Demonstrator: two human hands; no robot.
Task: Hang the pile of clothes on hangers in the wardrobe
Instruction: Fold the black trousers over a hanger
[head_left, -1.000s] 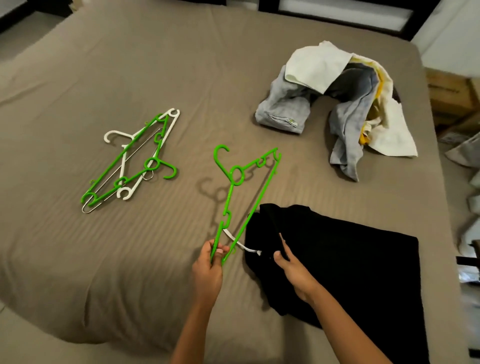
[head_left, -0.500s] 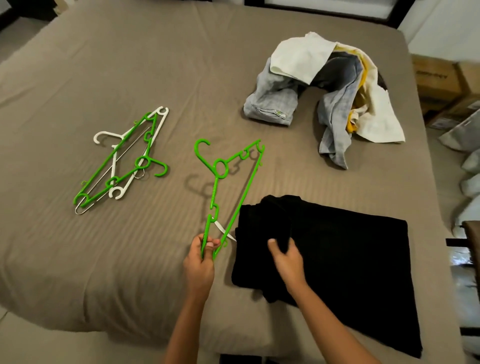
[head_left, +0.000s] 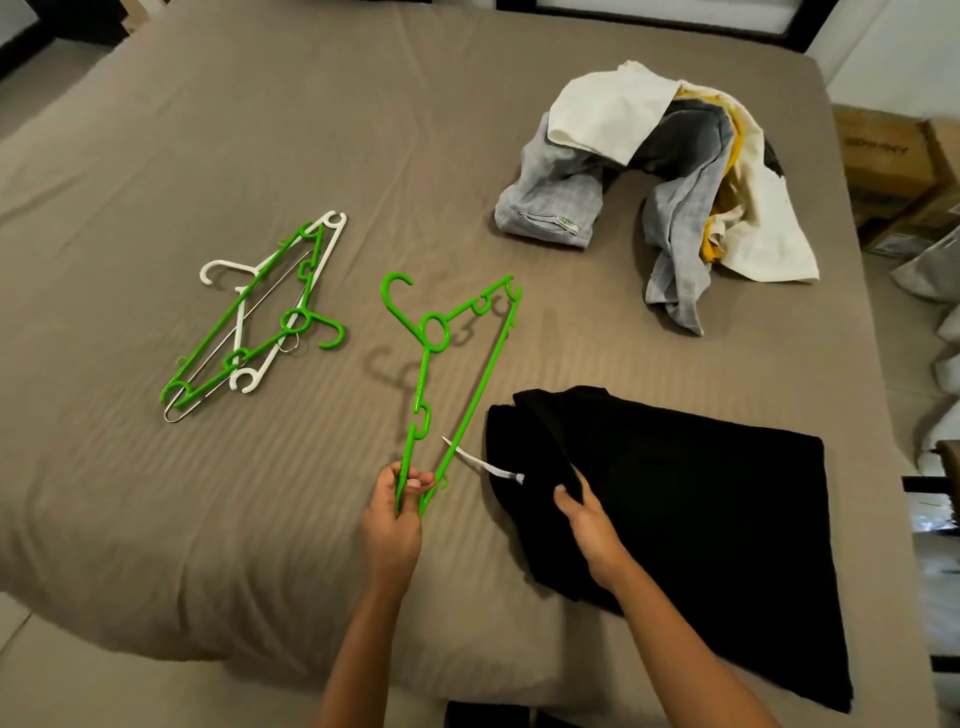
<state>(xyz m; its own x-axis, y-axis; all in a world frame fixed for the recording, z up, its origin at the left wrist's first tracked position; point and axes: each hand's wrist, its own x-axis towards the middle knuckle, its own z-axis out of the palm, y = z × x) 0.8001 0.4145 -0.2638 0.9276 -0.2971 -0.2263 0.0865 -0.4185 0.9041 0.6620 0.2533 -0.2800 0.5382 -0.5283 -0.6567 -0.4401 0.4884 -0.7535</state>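
Green hanger (head_left: 420, 384): raised off the bed (head_left: 208, 156), casting a shadow on the sheet beneath. One shoulder tip sits in the left hand (head_left: 395, 525). The long bar runs from that hand away and to the right. The hook is at the far side and curls to the left.

Hands: the left has its fingers and thumb curled round the near tip of the hanger. The right hand (head_left: 587, 519) pinches a raised fold at the left end of the black garment (head_left: 701, 519), fingers closed on the cloth.

Black garment: lies flat on the near right part of the bed, its long side running out to the right. A white drawstring (head_left: 478, 462) trails from its left end towards the hanger's bar and passes just beside it.

Around:
- Spare hangers (head_left: 236, 312), green, white and one of wire, lie tangled flat on the left, well apart from the hands.
- A pile of clothes (head_left: 660, 192), in grey, cream and yellow, is heaped at the far right.

Surface and room: taupe ribbed sheet. A dark bed frame shows at the far edge. Cardboard boxes (head_left: 893, 166) stand beyond the bed's right side.
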